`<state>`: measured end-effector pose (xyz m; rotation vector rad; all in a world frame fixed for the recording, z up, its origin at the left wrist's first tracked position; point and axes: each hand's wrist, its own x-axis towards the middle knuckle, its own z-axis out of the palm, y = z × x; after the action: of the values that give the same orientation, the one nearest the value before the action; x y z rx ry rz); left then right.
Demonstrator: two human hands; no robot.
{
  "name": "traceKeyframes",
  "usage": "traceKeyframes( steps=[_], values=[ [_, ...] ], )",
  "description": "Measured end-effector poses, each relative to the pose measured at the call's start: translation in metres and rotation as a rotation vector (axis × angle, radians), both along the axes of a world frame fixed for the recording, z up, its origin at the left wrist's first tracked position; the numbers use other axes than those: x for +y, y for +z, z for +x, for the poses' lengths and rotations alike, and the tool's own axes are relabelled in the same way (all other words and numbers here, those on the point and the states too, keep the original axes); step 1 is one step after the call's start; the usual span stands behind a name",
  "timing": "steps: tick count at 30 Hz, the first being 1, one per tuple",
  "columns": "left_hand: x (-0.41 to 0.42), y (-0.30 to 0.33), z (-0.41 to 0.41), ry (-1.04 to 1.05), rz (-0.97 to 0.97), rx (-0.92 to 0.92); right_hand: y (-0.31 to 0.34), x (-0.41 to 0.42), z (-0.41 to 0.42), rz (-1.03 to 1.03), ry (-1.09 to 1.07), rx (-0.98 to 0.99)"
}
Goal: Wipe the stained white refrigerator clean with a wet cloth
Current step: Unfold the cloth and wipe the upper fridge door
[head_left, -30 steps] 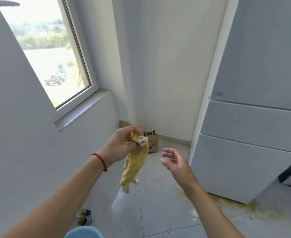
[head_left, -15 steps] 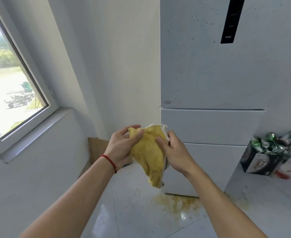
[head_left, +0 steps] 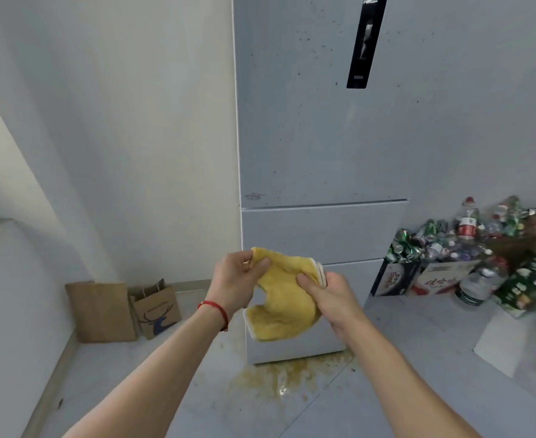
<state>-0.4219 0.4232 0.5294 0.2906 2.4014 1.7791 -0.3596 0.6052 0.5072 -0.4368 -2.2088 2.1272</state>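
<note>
The yellow cloth hangs in the air between two hands, in front of the low part of the white fridge. It has a thin white edge and it is bunched up at the top. The left hand pinches the top left corner with its thumb and curled fingers. The right hand pinches the top right side, with the thumb pressed on the front of the cloth. The rest of the cloth droops down below both hands and curls a bit at the bottom.

On the left wrist, just behind the hand, there is a red string band.

Right behind the cloth is the fridge, standing tall. Its big top door has lots of little dark spots on it. High above the hands there is a long black strip on that door. Two drawer fronts sit under the door, and the cloth hangs in front of them.

Below the hands, on the floor by the fridge's bottom, there is a yellow-brown messy spill.

Far to the left of the hands, two brown paper bags lean on the wall. One has a deer drawn on it.

To the right of the hands, past the fridge, there is a pile of crushed cans and bottles sitting on boxes.
</note>
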Motion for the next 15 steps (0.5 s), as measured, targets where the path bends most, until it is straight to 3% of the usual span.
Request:
traceKeyframes(
  steps=[2, 6, 7, 11, 12, 13, 15],
  values=[
    [0.002, -0.01, -0.008, 0.072, 0.094, -0.04, 0.001, -0.005, -0.008, 0.103, -0.006, -0.003],
    [0.01, -0.023, -0.014, -0.097, 0.262, -0.321, 0.01, -0.002, -0.014, -0.27, -0.011, -0.045],
    [0.011, -0.026, -0.011, -0.164, 0.266, -0.363, 0.01, 0.0, -0.014, -0.255, 0.004, -0.059],
    [0.016, -0.045, -0.009, -0.026, 0.156, -0.182, -0.005, 0.01, -0.019, 0.32, -0.021, -0.054],
    [0.019, -0.045, -0.009, -0.004, 0.127, -0.13, -0.007, 0.012, -0.02, 0.379, -0.085, -0.047],
    [0.022, -0.041, -0.006, -0.003, 0.126, -0.108, -0.008, 0.015, -0.02, 0.352, -0.154, -0.036],
    [0.028, -0.036, -0.006, 0.013, 0.213, -0.153, -0.011, 0.018, -0.018, 0.105, -0.255, -0.019]
  ],
)
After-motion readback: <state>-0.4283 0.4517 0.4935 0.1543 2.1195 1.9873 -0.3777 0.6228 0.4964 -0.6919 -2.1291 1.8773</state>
